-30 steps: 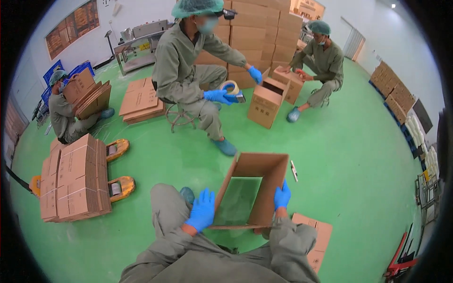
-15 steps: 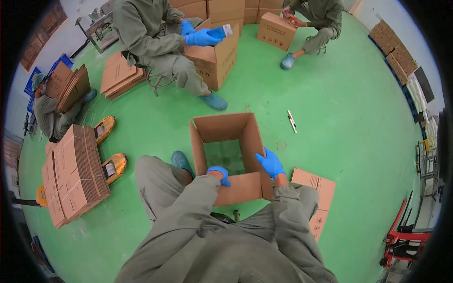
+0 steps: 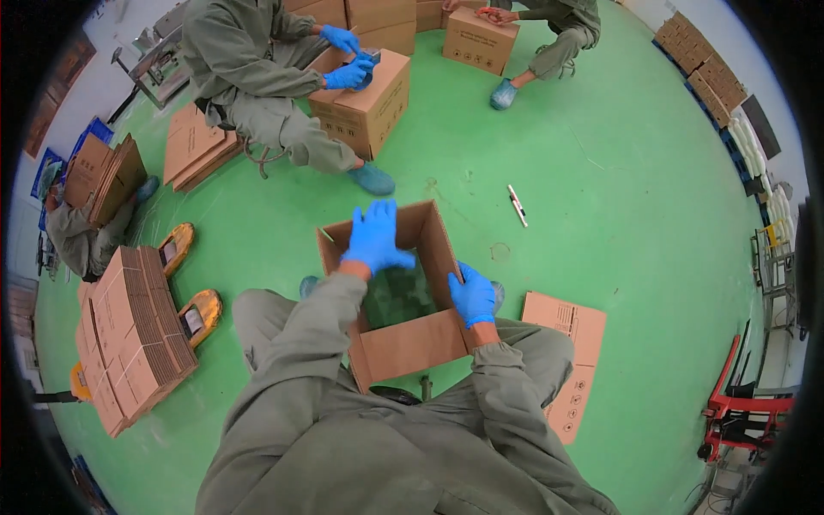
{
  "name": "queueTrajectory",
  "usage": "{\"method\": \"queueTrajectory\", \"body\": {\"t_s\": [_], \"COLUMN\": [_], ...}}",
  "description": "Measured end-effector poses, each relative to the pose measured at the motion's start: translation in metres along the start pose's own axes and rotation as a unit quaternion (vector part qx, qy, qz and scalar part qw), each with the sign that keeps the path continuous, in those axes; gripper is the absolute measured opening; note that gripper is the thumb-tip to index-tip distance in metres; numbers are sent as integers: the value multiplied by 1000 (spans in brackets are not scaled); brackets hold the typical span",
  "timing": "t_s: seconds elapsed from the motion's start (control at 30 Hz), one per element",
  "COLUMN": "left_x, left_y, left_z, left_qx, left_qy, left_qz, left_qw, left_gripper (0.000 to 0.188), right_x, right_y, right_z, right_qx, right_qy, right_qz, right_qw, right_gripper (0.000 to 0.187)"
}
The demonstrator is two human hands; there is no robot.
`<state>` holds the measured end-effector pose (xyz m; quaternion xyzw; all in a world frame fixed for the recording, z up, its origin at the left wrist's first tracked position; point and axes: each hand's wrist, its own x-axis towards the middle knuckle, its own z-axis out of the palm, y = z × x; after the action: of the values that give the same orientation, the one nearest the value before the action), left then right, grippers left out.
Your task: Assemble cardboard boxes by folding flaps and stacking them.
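An open cardboard box [image 3: 412, 345] stands between my knees, its near wall toward me and the green floor showing through its inside. Above the box's far left part is my left hand [image 3: 373, 240], in a blue glove, with its fingers spread and nothing held. My right hand [image 3: 473, 297], also blue-gloved, grips the box's right wall near its top edge; part of its fingers is hidden behind the cardboard.
Flat cardboard [image 3: 573, 330] lies right of my knee, a marker-like pen [image 3: 517, 206] farther off. At left, strapped flat boxes [image 3: 137, 330] sit on a yellow pallet truck [image 3: 202, 316]. Co-workers sit ahead with boxes [image 3: 365, 107]; a red lifting truck [image 3: 745, 402] stands right.
My left hand has lifted off the box's near wall and reached forward over its far left part, opening out. My right hand stays on the right wall. A co-worker's box top has closed.
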<state>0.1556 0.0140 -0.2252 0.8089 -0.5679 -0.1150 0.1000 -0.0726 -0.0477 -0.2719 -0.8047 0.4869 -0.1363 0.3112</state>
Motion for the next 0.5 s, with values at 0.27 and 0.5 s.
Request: {"method": "queueTrajectory", "body": {"t_s": [0.27, 0.5], "left_x": [-91, -105], "left_y": [33, -32], "left_z": [124, -4], "left_qx": [60, 11], "left_qy": [-201, -4], "left_qz": [9, 51], "left_qw": [978, 999], "left_gripper": [143, 86], "right_x": [-10, -57], "right_y": [-18, -30], "right_z": [27, 101], "right_qx": [-92, -143], "right_qy": [40, 71], "right_qz": [-86, -76], "right_qw": [991, 984], "right_gripper": [41, 52]}}
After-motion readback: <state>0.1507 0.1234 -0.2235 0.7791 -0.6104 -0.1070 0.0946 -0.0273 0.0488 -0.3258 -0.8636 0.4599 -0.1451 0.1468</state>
